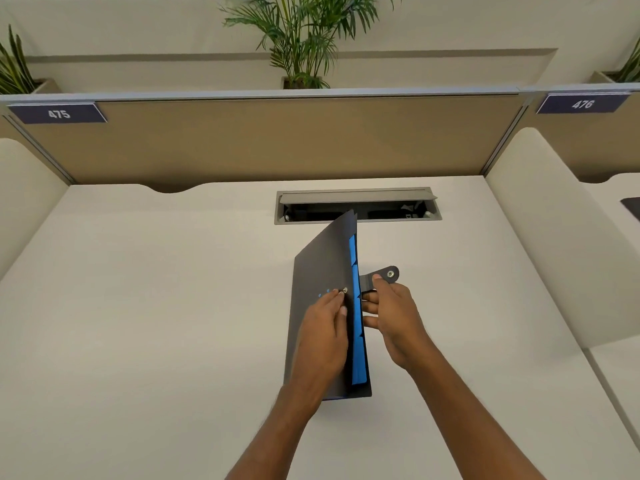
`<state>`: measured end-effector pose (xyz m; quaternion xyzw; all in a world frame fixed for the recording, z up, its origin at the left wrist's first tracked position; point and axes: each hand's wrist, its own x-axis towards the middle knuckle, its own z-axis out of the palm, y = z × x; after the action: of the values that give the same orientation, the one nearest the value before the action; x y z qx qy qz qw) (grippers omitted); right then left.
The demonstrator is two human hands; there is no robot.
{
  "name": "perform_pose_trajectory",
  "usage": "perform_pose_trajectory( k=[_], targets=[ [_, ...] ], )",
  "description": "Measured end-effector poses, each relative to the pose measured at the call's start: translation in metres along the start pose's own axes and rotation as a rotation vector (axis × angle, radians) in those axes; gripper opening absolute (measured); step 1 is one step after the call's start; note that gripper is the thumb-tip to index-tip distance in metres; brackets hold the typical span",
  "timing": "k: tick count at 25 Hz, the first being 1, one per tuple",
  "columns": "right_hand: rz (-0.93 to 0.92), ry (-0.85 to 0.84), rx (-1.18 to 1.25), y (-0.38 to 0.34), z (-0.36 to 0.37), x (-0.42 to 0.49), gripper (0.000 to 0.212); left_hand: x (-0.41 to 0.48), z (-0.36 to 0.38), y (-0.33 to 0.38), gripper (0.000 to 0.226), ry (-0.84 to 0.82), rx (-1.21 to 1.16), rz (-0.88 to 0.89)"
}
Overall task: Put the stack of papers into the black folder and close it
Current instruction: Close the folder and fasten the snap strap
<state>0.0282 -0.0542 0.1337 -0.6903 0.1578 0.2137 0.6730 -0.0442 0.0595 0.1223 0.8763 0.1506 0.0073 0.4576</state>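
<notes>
Left hand (325, 327) lies flat on the front cover of the black folder (322, 271), fingers together, with the index fingertip touching the metal snap stud (345, 290) near the cover's opening edge. It presses the cover and grips nothing. Right hand (391, 317), just beside it across the opening edge, has thumb and fingers pinched on the black closure strap (381, 277), whose snap cap (390, 274) sits beyond the thumb, away from the wrist.

Folder position: directly under both hands on the desk (173, 306), far corner lifted and overlapping the grey cable tray (358, 206) in my view. Blue divider tabs (356, 341) show along the open edge between the two hands. I cannot see any loose white paper, so I judge the stack is already inside, though I cannot confirm it.

Step in hand, as I judge it: fastening the strap.

Recommendations:
- Keep the left palm pressing so the covers stay together and the stud does not shift.
- Slide the left index finger off the stud before the cap arrives.
- Swing the strap over the blue tabs without catching them.
- Seat the cap squarely over the stud, then press with the thumb.

Risk: the cover springs open if the left hand lifts early.
</notes>
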Motion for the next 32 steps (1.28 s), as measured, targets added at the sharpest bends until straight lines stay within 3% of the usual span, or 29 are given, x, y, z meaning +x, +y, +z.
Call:
perform_pose_trajectory(
  k=[4, 6, 9, 18, 24, 29, 32],
  targets=[
    [0.084, 0.045, 0.041, 0.006, -0.014, 0.011, 0.021, 0.012, -0.001, -0.022, 0.051, -0.128, 0.257, 0.092],
    [0.121, 0.058, 0.032, 0.01, -0.019, 0.016, 0.026, 0.015, 0.002, -0.037, 0.059, -0.206, 0.357, 0.068],
    [0.166, 0.084, -0.003, 0.023, -0.03, 0.026, 0.04, 0.017, 0.011, -0.057, 0.069, -0.291, 0.393, 0.039],
    [0.299, 0.137, 0.046, 0.07, -0.066, 0.048, 0.039, 0.017, 0.05, -0.086, 0.074, -0.359, 0.479, 0.049],
    [0.204, 0.234, -0.142, 0.095, -0.079, 0.058, 0.022, 0.013, 0.08, -0.082, 0.076, -0.366, 0.604, 0.018],
    [0.066, 0.322, -0.347, 0.112, -0.089, 0.063, 0.032, 0.005, 0.099, -0.075, 0.075, -0.326, 0.641, -0.004],
    [-0.043, 0.38, -0.499, 0.119, -0.091, 0.064, 0.023, 0.003, 0.104, -0.073, 0.076, -0.328, 0.652, -0.026]
  ],
)
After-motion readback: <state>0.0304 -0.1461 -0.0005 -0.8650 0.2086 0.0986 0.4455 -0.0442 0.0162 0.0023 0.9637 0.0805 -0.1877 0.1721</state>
